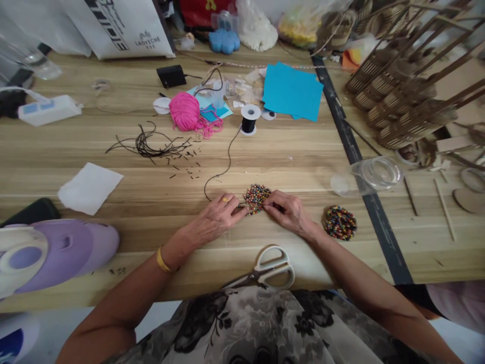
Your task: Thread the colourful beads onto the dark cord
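Observation:
A small pile of multicoloured beads (256,193) lies on the table between my hands. My left hand (222,216), with a ring and a yellow bracelet, is closed at the pile's left side. Thin black cord (229,157) runs from a white-ended spool (249,125) down into its fingers. Some beads show near its fingertips; whether they are strung is too small to tell. My right hand (287,210) pinches at the pile's right edge, where a thin dark strand of cord reaches its fingertips. What lies inside both pinches is partly hidden.
Scissors (265,270) lie by the table's front edge. A round mass of beads (340,222) and a clear plastic container (379,173) are to the right. Cut cords (149,144), pink yarn (184,111) and blue sheets (291,91) lie farther back. A purple appliance (76,247) stands left.

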Demonstrator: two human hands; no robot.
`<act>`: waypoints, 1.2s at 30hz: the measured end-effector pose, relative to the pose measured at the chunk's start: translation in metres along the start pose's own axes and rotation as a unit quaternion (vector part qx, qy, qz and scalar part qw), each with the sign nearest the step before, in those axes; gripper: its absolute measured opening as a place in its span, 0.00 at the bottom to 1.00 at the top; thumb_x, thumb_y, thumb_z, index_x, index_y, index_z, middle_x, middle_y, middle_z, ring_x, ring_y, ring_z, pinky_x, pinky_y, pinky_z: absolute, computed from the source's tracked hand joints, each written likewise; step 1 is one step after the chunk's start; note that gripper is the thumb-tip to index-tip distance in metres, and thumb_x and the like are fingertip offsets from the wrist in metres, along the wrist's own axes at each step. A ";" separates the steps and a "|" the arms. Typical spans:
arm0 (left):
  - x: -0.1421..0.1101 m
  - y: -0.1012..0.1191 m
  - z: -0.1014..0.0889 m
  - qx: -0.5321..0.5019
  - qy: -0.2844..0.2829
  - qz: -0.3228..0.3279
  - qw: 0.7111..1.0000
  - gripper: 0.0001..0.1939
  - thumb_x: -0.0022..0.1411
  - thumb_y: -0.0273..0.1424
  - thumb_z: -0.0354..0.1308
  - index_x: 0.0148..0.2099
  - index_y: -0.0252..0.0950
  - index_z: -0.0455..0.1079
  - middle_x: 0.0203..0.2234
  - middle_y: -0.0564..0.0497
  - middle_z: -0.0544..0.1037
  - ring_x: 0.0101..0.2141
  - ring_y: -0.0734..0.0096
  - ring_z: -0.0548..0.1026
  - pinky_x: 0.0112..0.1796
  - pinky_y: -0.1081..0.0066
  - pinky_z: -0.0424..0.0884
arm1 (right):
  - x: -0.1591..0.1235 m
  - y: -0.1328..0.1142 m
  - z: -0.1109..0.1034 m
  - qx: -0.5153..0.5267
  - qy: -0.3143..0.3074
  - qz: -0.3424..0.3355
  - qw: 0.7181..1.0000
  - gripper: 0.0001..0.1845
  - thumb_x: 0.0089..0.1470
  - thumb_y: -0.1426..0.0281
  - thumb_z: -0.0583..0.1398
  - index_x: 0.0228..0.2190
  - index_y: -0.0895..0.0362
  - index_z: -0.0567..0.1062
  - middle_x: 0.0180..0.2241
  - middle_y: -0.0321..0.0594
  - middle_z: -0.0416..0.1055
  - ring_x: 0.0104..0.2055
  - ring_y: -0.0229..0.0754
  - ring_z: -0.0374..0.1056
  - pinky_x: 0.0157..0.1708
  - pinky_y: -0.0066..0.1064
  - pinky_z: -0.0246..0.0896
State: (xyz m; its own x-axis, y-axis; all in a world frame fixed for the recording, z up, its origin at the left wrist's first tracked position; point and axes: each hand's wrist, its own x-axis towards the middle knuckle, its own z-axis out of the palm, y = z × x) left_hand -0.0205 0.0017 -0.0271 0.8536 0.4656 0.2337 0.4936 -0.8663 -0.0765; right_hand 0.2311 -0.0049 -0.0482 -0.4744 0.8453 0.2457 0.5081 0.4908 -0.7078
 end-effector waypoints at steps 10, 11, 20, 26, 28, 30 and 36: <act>-0.001 0.001 0.000 -0.036 -0.010 -0.013 0.999 0.15 0.68 0.26 0.44 0.53 0.35 0.66 0.32 0.45 0.67 0.38 0.64 0.65 0.41 0.64 0.66 | 0.001 -0.003 -0.002 0.003 -0.001 0.005 1.000 0.07 0.59 0.70 0.55 0.33 0.57 0.73 0.30 0.42 0.70 0.30 0.41 0.66 0.31 0.31 0.60; -0.001 0.001 0.000 -0.040 -0.009 -0.016 0.999 0.15 0.68 0.26 0.44 0.53 0.34 0.66 0.32 0.45 0.67 0.39 0.64 0.66 0.41 0.63 0.66 | 0.001 -0.003 -0.002 0.003 -0.002 0.005 1.000 0.07 0.59 0.70 0.55 0.33 0.57 0.73 0.30 0.42 0.70 0.30 0.41 0.66 0.31 0.31 0.60; 0.000 0.001 0.003 -0.090 0.003 -0.033 0.995 0.16 0.65 0.24 0.47 0.52 0.36 0.68 0.41 0.42 0.68 0.47 0.60 0.64 0.48 0.59 0.67 | 0.001 -0.003 -0.002 0.001 -0.004 0.003 1.000 0.07 0.59 0.70 0.55 0.33 0.57 0.73 0.29 0.42 0.70 0.30 0.41 0.66 0.30 0.30 0.60; 0.000 -0.003 0.006 -0.215 0.031 -0.079 0.973 0.16 0.63 0.21 0.48 0.49 0.35 0.72 0.38 0.45 0.68 0.42 0.66 0.66 0.44 0.64 0.69 | 0.002 -0.002 -0.001 0.002 -0.002 -0.001 1.000 0.07 0.59 0.70 0.55 0.33 0.57 0.73 0.29 0.42 0.70 0.30 0.41 0.66 0.31 0.30 0.60; 0.001 -0.005 0.011 -0.249 0.049 -0.095 0.963 0.14 0.64 0.24 0.50 0.48 0.34 0.73 0.37 0.45 0.68 0.42 0.67 0.66 0.43 0.65 0.69 | 0.002 -0.002 -0.001 0.002 -0.003 0.002 1.000 0.07 0.59 0.71 0.55 0.33 0.58 0.73 0.29 0.43 0.70 0.30 0.41 0.66 0.31 0.30 0.60; 0.002 -0.005 0.015 -0.266 0.060 -0.107 0.956 0.13 0.64 0.26 0.51 0.47 0.34 0.74 0.36 0.45 0.68 0.41 0.67 0.66 0.42 0.65 0.69 | 0.002 -0.002 -0.001 0.004 -0.003 0.004 1.000 0.07 0.59 0.70 0.55 0.33 0.58 0.73 0.29 0.43 0.70 0.30 0.41 0.66 0.31 0.30 0.60; 0.007 -0.004 0.021 -0.285 0.081 -0.136 0.945 0.10 0.62 0.26 0.54 0.42 0.33 0.76 0.32 0.46 0.70 0.39 0.66 0.66 0.42 0.63 0.67 | 0.000 0.002 0.002 0.001 0.003 -0.005 1.000 0.07 0.59 0.70 0.55 0.33 0.58 0.74 0.29 0.42 0.70 0.30 0.40 0.65 0.30 0.29 0.59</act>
State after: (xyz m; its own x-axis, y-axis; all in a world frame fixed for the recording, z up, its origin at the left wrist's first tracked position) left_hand -0.0130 0.0120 -0.0454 0.6481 0.6917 0.3186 0.4821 -0.6965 0.5315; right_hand 0.2308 -0.0039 -0.0506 -0.4746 0.8420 0.2563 0.5027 0.4984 -0.7063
